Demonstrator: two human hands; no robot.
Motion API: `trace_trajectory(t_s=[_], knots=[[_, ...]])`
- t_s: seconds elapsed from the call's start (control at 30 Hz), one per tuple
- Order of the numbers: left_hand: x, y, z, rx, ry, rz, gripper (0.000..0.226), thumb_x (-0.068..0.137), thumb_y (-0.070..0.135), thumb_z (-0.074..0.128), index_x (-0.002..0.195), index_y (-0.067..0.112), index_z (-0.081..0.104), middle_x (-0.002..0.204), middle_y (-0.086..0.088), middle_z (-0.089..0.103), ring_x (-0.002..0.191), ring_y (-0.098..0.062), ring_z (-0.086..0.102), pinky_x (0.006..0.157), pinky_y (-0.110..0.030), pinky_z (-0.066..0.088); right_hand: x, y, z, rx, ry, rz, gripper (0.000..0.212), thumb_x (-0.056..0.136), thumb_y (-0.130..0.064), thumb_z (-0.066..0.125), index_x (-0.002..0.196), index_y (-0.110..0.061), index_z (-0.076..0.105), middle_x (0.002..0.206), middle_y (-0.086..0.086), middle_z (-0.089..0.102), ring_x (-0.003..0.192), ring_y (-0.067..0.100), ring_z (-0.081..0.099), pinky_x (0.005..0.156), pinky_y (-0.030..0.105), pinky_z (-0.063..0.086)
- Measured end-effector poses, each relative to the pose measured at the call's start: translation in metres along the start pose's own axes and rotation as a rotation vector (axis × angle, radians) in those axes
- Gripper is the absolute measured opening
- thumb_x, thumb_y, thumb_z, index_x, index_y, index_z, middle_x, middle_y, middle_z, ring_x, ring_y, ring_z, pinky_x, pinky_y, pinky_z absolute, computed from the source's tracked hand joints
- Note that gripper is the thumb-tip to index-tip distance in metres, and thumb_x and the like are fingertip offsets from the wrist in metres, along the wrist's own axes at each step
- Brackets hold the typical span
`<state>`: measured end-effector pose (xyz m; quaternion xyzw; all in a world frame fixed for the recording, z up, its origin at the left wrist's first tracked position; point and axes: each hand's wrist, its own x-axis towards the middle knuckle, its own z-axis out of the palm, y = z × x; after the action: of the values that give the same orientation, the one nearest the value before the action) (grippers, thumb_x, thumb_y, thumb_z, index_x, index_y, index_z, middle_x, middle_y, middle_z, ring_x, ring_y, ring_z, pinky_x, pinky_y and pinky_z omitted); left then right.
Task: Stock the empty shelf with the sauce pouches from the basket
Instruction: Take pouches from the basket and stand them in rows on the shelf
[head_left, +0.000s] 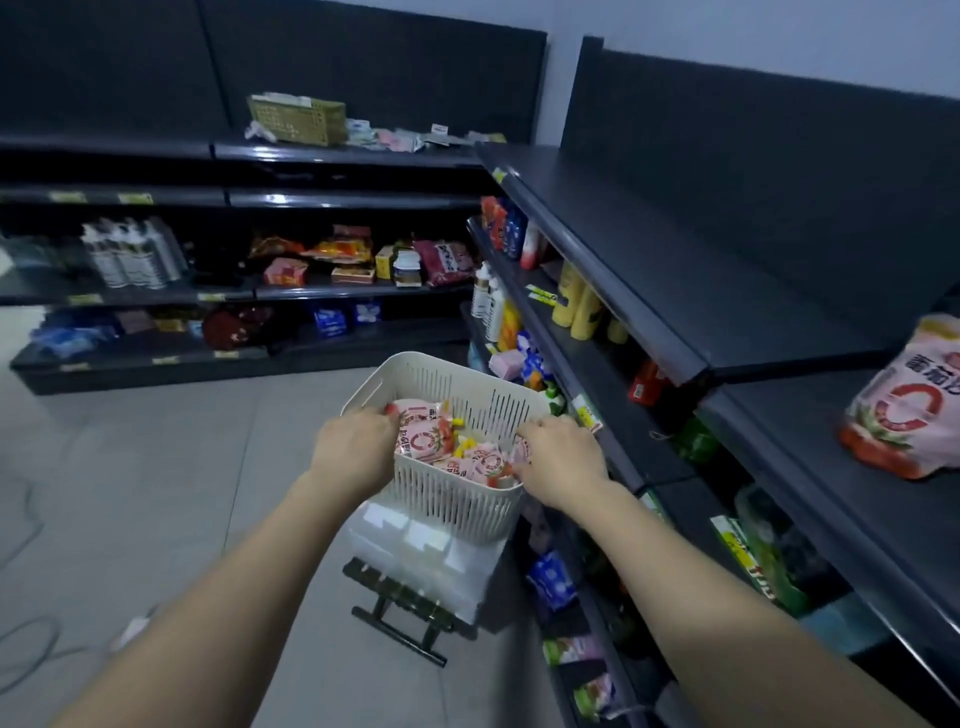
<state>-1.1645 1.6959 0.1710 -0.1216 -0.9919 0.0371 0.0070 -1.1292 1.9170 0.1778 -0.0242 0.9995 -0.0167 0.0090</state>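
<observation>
A cream slotted basket (457, 499) stands on a clear box in the aisle, holding several pink sauce pouches (480, 460) with red tomato prints. My left hand (353, 447) reaches in over the left rim and grips a pouch (422, 434) at its top. My right hand (561, 460) is at the basket's right rim, fingers curled on another pouch (522, 451). One pink pouch (906, 410) stands on the dark top shelf (810, 415) at the right, which otherwise lies bare.
The clear box (421, 566) rests on a small dark stool (400, 618). Stocked shelves run along the right below the top shelf and across the back wall. A woven basket (298, 119) sits on the back top shelf. Cables trail on the grey floor at left.
</observation>
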Motion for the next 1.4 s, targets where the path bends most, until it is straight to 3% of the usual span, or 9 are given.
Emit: trace_trajectory(t_s=[0.3,0.5,0.67,0.8,0.9,0.97,1.03,1.17,1.4], knots=[[0.130,-0.015,0.075,-0.047,-0.120,-0.055,0.028,0.082,0.008,0.051,0.108,0.010,0.059,0.100,-0.009,0.064,0.091,-0.030,0.062,0.071,-0.036,0.052,0.132,0.017,0.076,0.022,-0.155,-0.047,0.040,0.086,-0.034,0.061,0.122,-0.018,0.057,0.119,0.008,0.059,0.112,0.028,0.051,0.092,0.039,0.045],[0.193,-0.016,0.130,-0.111,-0.311,-0.150,0.035,0.082,0.010,0.052,0.117,0.011,0.059,0.106,-0.007,0.065,0.092,-0.027,0.064,0.074,-0.037,0.056,0.191,0.034,0.130,0.016,-0.316,-0.082,0.033,0.086,-0.028,0.057,0.116,-0.015,0.058,0.116,0.009,0.059,0.112,0.027,0.051,0.090,0.037,0.047],[0.224,-0.014,0.175,-0.282,-0.486,-0.289,0.020,0.087,0.014,0.055,0.103,0.005,0.063,0.105,-0.012,0.064,0.088,-0.025,0.060,0.072,-0.031,0.047,0.224,0.042,0.168,0.025,-0.435,-0.059,0.038,0.086,-0.033,0.060,0.120,-0.017,0.059,0.118,0.007,0.061,0.114,0.027,0.052,0.094,0.039,0.047],[0.247,-0.012,0.219,-0.577,-0.590,-0.524,0.013,0.084,0.014,0.058,0.089,0.003,0.064,0.092,-0.011,0.067,0.080,-0.024,0.062,0.072,-0.032,0.053,0.247,0.039,0.198,0.042,-0.524,-0.035,0.040,0.087,-0.042,0.059,0.119,-0.018,0.061,0.121,0.010,0.060,0.117,0.030,0.051,0.092,0.038,0.047],[0.261,-0.013,0.249,-0.961,-0.627,-0.867,0.012,0.084,0.005,0.061,0.092,-0.003,0.062,0.095,-0.011,0.066,0.086,-0.026,0.063,0.079,-0.037,0.055,0.263,0.033,0.219,0.051,-0.565,-0.003,0.040,0.086,-0.045,0.057,0.117,-0.020,0.062,0.124,0.014,0.058,0.126,0.036,0.043,0.096,0.039,0.045],[0.268,-0.011,0.261,-1.170,-0.643,-1.083,0.004,0.088,-0.003,0.054,0.085,0.000,0.056,0.086,-0.010,0.058,0.077,-0.023,0.055,0.066,-0.035,0.049,0.273,0.029,0.233,0.096,-0.577,0.007,0.037,0.087,-0.042,0.056,0.114,-0.018,0.064,0.119,0.010,0.062,0.122,0.030,0.047,0.091,0.033,0.043],[0.275,-0.009,0.274,-1.290,-0.628,-1.234,0.015,0.090,-0.008,0.045,0.081,-0.001,0.055,0.076,-0.009,0.056,0.063,-0.017,0.049,0.049,-0.032,0.042,0.282,0.026,0.249,0.182,-0.605,0.037,0.033,0.086,-0.039,0.058,0.110,-0.017,0.064,0.114,0.005,0.065,0.115,0.025,0.053,0.091,0.032,0.043],[0.283,-0.007,0.300,-1.441,-0.527,-1.412,0.024,0.087,-0.012,0.040,0.073,0.002,0.053,0.060,-0.006,0.060,0.049,-0.016,0.053,0.020,-0.015,0.029,0.294,0.020,0.275,0.249,-0.683,0.083,0.039,0.087,-0.031,0.056,0.122,-0.013,0.054,0.123,0.007,0.057,0.116,0.026,0.051,0.097,0.034,0.040],[0.287,-0.008,0.323,-1.474,-0.431,-1.556,0.021,0.085,-0.009,0.046,0.073,0.005,0.055,0.073,-0.010,0.060,0.057,-0.018,0.055,0.031,-0.021,0.042,0.301,0.013,0.310,0.272,-0.662,0.089,0.037,0.084,-0.027,0.063,0.117,-0.012,0.057,0.128,0.005,0.050,0.117,0.024,0.046,0.094,0.037,0.043]])
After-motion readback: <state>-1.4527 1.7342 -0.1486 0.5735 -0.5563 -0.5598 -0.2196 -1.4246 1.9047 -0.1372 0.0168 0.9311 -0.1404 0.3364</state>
